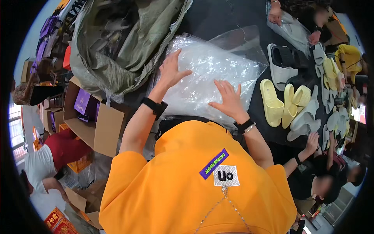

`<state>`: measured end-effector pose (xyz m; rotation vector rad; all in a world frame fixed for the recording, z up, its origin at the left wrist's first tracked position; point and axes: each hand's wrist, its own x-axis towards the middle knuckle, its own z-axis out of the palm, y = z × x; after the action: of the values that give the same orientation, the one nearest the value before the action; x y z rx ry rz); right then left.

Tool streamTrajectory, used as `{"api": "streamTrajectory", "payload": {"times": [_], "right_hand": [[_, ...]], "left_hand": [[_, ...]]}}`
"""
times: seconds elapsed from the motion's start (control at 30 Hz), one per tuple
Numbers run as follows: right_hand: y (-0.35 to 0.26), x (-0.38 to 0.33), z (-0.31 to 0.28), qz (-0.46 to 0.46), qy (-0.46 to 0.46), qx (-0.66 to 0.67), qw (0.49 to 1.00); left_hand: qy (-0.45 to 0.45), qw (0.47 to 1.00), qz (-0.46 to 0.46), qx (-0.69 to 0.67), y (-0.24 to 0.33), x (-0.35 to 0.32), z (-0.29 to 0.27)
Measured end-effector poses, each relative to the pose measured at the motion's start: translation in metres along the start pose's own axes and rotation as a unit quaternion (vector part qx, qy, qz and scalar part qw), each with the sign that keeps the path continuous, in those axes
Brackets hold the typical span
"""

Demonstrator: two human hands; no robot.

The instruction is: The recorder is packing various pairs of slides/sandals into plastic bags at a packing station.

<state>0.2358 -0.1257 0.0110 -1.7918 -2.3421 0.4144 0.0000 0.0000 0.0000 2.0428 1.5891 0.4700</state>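
A stack of clear plastic bags lies on the dark table right in front of me, shiny and slightly crumpled. Over its left edge my left hand is spread, fingers apart and thumb pointing inward. My right hand is likewise spread above the lower right part of the stack, holding nothing. Whether either palm presses on the plastic or hovers just over it, I cannot tell. One loose transparent bag sticks out past the stack's far right corner.
On the left sits a large grey-green woven sack, its mouth gaping. Below it stands a cardboard box with purple packaging. Yellow slides, a black-and-white slide and grey slides line the right; co-workers' hands reach in there.
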Motion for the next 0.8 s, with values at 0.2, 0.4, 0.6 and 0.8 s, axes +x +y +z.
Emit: {"api": "streamTrajectory", "payload": {"times": [0.2, 0.4, 0.6, 0.8], "right_hand": [[0.008, 0.005, 0.000, 0.044, 0.030, 0.089, 0.995], [0.036, 0.004, 0.021, 0.083, -0.066, 0.047, 0.993], [0.036, -0.007, 0.034, 0.058, -0.067, 0.027, 0.996], [0.035, -0.019, 0.008, 0.160, -0.167, 0.013, 0.973]], "left_hand": [[-0.185, 0.958, -0.051, -0.211, 0.015, 0.031, 0.023], [-0.197, 0.889, -0.117, -0.396, 0.012, 0.041, 0.017], [-0.153, 0.863, -0.076, -0.475, 0.019, 0.048, -0.008], [-0.006, 0.861, -0.125, -0.494, -0.021, 0.069, -0.022]]}}
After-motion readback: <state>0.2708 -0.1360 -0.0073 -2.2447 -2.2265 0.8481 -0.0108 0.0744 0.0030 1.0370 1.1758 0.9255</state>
